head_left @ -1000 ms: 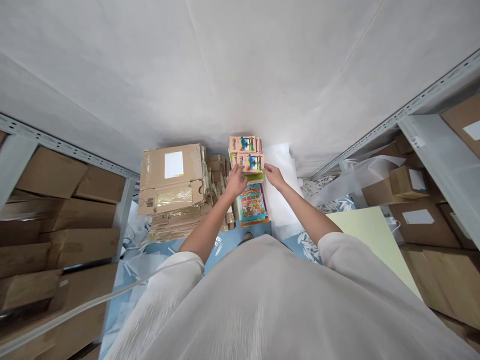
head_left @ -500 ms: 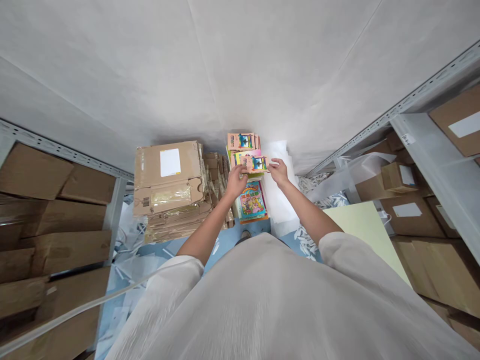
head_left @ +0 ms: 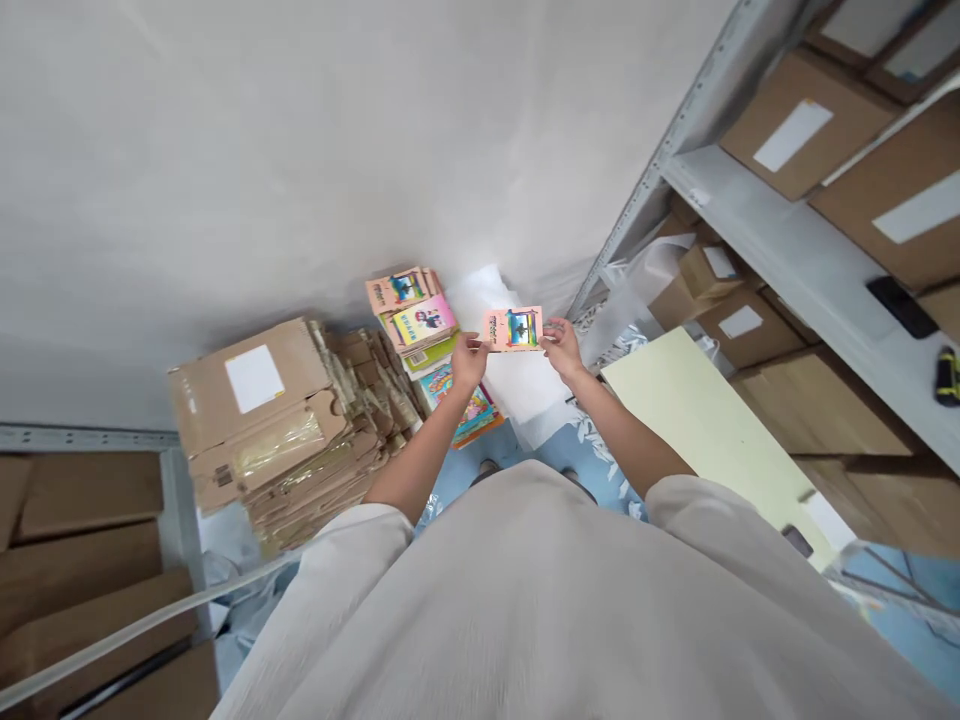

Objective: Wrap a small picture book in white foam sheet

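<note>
A pink booklet point(head_left: 514, 329) with a colourful framed picture on its cover is held up between my two hands. My left hand point(head_left: 470, 361) pinches its left end, and my right hand point(head_left: 560, 347) grips the right end. Below it lies a pile of white paper sheets point(head_left: 517, 385). To the left stands a stack of books, with a pink and yellow book point(head_left: 420, 324) on top and similar pink booklets point(head_left: 397, 290) behind. A large colourful picture book point(head_left: 469, 405) lies nearer me, partly covered by my left forearm.
Flattened cardboard boxes point(head_left: 247, 390) are piled at the left. On the right, a pale yellow-green board point(head_left: 697, 420) lies beside metal shelving point(head_left: 780, 230) filled with cartons. Paper strips litter the blue floor point(head_left: 551, 452). A white hose-like strip point(head_left: 142, 625) crosses the lower left.
My hands have lifted the pink booklet off the book stack and carried it right, over the white paper. My view has turned to the right, showing more of the board and shelf.
</note>
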{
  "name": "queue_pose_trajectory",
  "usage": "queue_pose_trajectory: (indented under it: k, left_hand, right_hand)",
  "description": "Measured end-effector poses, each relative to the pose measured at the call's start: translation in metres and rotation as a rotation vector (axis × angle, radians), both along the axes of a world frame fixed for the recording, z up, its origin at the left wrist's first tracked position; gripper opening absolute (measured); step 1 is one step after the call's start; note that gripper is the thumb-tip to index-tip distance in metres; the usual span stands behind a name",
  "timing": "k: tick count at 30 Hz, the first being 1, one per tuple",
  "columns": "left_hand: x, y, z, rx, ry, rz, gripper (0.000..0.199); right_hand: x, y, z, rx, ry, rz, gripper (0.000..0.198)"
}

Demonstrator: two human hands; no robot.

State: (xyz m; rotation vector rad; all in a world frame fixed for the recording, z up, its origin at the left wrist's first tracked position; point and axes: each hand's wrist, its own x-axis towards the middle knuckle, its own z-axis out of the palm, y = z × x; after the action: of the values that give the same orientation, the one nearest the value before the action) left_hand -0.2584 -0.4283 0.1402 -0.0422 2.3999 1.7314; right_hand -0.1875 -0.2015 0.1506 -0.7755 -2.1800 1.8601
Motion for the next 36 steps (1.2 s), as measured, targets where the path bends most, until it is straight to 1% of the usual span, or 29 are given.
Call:
queue_pose_trajectory:
  k: [3,5,9,11,12,14,18,19,21,23,25,29,32,34,36]
  left_hand:
    - [0.014,0.050,-0.002,0.018,-0.065,-0.073,0.025]
    - [0.029,0.087,-0.003,0.052,-0.079,-0.142,0.025]
    - [0.068,0.166,-0.007,0.108,-0.043,-0.302,0.030]
    - [0.091,0.206,-0.008,0.128,-0.041,-0.379,0.030]
    - [0.103,0.225,-0.009,0.136,-0.049,-0.416,0.030]
    - [0.128,0.262,-0.010,0.142,-0.072,-0.490,0.029]
    - [0.174,0.327,-0.012,0.093,-0.078,-0.653,0.024]
    - [0.183,0.341,-0.013,0.078,-0.073,-0.692,0.022]
    - [0.200,0.368,-0.014,0.055,-0.060,-0.772,0.017]
    - [0.213,0.392,-0.016,0.033,-0.049,-0.852,0.012]
    - [0.224,0.415,-0.021,0.008,-0.050,-0.914,0.009]
    - [0.239,0.460,-0.033,-0.015,-0.096,-0.968,0.009]
    - [0.246,0.492,-0.042,-0.039,-0.138,-0.999,0.012]
    - [0.249,0.509,-0.049,-0.072,-0.177,-1.018,0.018]
    - [0.252,0.520,-0.058,-0.123,-0.199,-1.035,0.025]
  right_hand:
    - [0.041,0.038,-0.003,-0.004,0.007,-0.084,0.073]
    - [0.073,0.067,-0.007,-0.008,0.003,-0.142,0.079]
    - [0.143,0.134,-0.016,-0.035,-0.030,-0.242,0.102]
    - [0.181,0.169,-0.022,-0.057,-0.059,-0.300,0.108]
    - [0.200,0.185,-0.025,-0.068,-0.076,-0.334,0.107]
    - [0.238,0.215,-0.029,-0.082,-0.110,-0.396,0.097]
    - [0.308,0.259,-0.034,-0.059,-0.145,-0.433,0.055]
    - [0.324,0.266,-0.035,-0.044,-0.152,-0.434,0.047]
    - [0.354,0.277,-0.037,-0.008,-0.177,-0.445,0.037]
    - [0.380,0.285,-0.040,0.026,-0.215,-0.456,0.032]
    - [0.401,0.289,-0.045,0.025,-0.240,-0.466,0.030]
    - [0.426,0.292,-0.058,-0.089,-0.217,-0.519,0.033]
    - [0.434,0.295,-0.065,-0.193,-0.164,-0.616,0.039]
    - [0.437,0.298,-0.070,-0.258,-0.134,-0.691,0.042]
    - [0.440,0.300,-0.076,-0.315,-0.118,-0.761,0.042]
